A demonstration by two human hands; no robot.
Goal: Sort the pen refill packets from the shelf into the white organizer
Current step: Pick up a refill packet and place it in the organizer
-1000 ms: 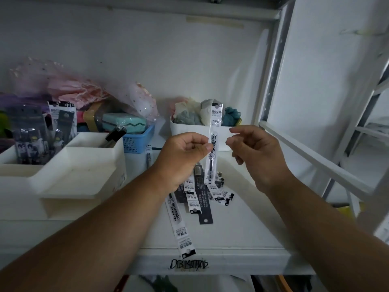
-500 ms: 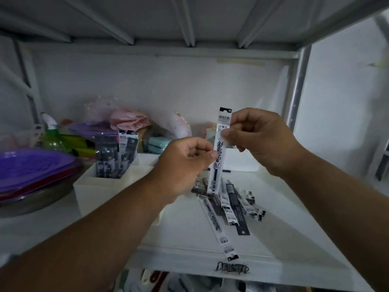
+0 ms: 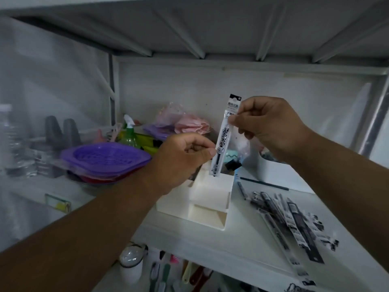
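A long white pen refill packet [image 3: 224, 133] with black print stands nearly upright in the air, its lower end just above the white organizer [image 3: 207, 199]. My left hand [image 3: 181, 159] pinches the packet's lower part and my right hand [image 3: 267, 125] pinches it near the top. The organizer is a stepped white box with open compartments on the shelf, below both hands. A pile of several more refill packets [image 3: 288, 218] lies flat on the white shelf [image 3: 189, 239] to the organizer's right.
Stacked purple and red baskets [image 3: 103, 159] sit left of the organizer, with a green spray bottle [image 3: 129, 133] and pink bags [image 3: 189, 125] behind. A white tub [image 3: 273, 171] stands at the back right. The shelf above hangs low. Tools lie on the shelf below.
Both hands carried the packet leftward, from above the loose pile to above the organizer. The view swung left, so the pile now lies at the right.
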